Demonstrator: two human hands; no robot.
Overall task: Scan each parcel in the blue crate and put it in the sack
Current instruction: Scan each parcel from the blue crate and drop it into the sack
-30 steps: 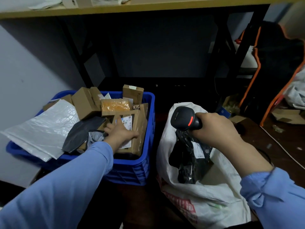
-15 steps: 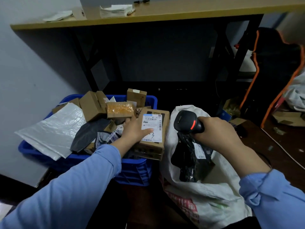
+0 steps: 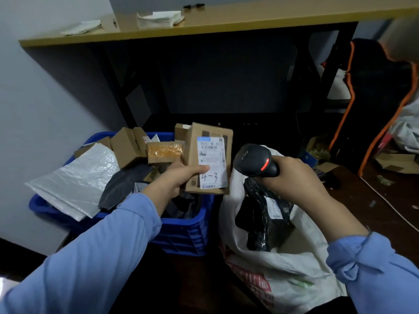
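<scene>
Seen from the head camera, the left hand (image 3: 181, 177) grips a box (image 3: 208, 157) by its lower left edge, thumb across the front. It holds the box upright over the right end of the crate (image 3: 181, 232), long side running up and down, with the label (image 3: 212, 162) facing the person. The right hand (image 3: 294, 175) is wrapped round the handle of the scanner (image 3: 254, 159). The scanner's head sits just right of the box at label height, close but not touching; I cannot see its window. The scan looks to turn on swinging that head round onto the label. The sack (image 3: 283, 279) gapes right below the scanner, a black parcel (image 3: 263, 214) already inside, so the box would then go right and down.
</scene>
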